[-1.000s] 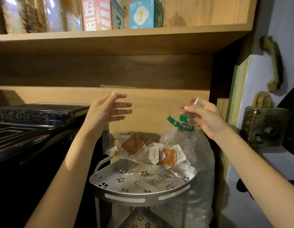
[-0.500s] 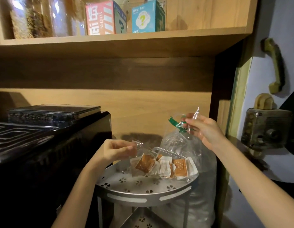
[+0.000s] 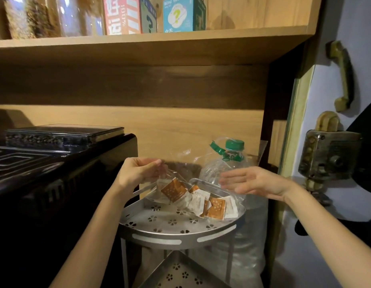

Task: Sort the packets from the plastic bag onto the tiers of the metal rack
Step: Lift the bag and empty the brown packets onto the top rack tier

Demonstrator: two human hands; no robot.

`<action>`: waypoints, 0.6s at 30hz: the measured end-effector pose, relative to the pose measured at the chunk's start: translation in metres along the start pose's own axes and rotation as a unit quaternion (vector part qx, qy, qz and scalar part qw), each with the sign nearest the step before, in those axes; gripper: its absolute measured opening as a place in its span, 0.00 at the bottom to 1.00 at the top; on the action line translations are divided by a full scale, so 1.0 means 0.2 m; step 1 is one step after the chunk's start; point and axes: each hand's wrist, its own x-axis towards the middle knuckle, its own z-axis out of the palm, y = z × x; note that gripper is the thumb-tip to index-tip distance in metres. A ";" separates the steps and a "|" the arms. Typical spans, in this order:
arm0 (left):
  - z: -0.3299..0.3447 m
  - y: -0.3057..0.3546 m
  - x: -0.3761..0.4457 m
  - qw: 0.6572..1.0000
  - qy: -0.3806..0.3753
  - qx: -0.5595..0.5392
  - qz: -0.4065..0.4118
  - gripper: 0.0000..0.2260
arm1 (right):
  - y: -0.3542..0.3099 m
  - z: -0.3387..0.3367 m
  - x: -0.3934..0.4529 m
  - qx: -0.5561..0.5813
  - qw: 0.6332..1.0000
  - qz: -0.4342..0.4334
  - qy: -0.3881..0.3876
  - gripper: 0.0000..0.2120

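A clear plastic bag (image 3: pixel 176 177) holding several orange-and-white packets (image 3: pixel 215 208) rests on the top tier of the metal corner rack (image 3: pixel 178 231). My left hand (image 3: pixel 139 173) pinches the bag's upper left edge above the tier's back left. My right hand (image 3: pixel 251 181) hovers flat with fingers spread just right of the bag, near its right side; whether it touches the film I cannot tell. A lower tier (image 3: pixel 180 271) of the rack shows below, with nothing visible on it.
A large clear water bottle with a green cap (image 3: pixel 234 144) stands right behind the rack. A black appliance (image 3: pixel 55 173) fills the left. A wooden shelf (image 3: pixel 151 46) with boxes and jars hangs overhead. A door with a lock (image 3: pixel 328 154) is at the right.
The bag came down from mid-air onto the top tier. My left hand dropped with it, pinching its edge. My right hand let go of the bag's corner and opened flat.
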 end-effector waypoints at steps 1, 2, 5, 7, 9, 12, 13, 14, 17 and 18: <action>0.00 0.01 0.00 1.000 -0.004 0.002 0.001 0.06 | 0.00 0.01 0.01 -0.031 0.999 0.006 0.028 0.26; 0.00 0.02 0.01 1.000 -0.006 0.004 0.005 0.06 | -0.01 0.02 0.03 -0.041 0.997 0.002 0.062 0.21; -0.01 0.07 0.01 1.000 -0.010 0.010 0.023 0.08 | -0.05 0.02 0.04 0.033 0.987 -0.040 0.152 0.13; -0.03 0.14 0.03 0.999 -0.006 0.012 0.046 0.10 | -0.10 0.01 0.05 0.068 0.976 -0.078 0.189 0.12; -0.05 0.21 0.05 0.997 0.005 0.006 0.070 0.09 | -0.14 0.02 0.06 0.093 0.963 -0.122 0.222 0.12; -0.06 0.31 0.09 0.996 0.017 -0.014 0.083 0.05 | -0.21 0.05 0.09 0.125 0.945 -0.156 0.259 0.07; -0.05 0.34 0.10 0.997 0.012 -0.010 0.079 0.05 | -0.24 0.06 0.10 0.124 0.945 -0.149 0.263 0.06; -0.04 0.36 0.10 0.997 0.005 -0.003 0.073 0.05 | -0.26 0.07 0.10 0.120 0.946 -0.142 0.265 0.07; -0.04 0.41 0.11 0.997 0.006 0.004 0.077 0.07 | -0.32 0.06 0.11 0.130 0.941 -0.148 0.274 0.08; -0.05 0.42 0.11 0.996 0.009 0.002 0.085 0.07 | -0.34 0.05 0.11 0.135 0.940 -0.154 0.273 0.08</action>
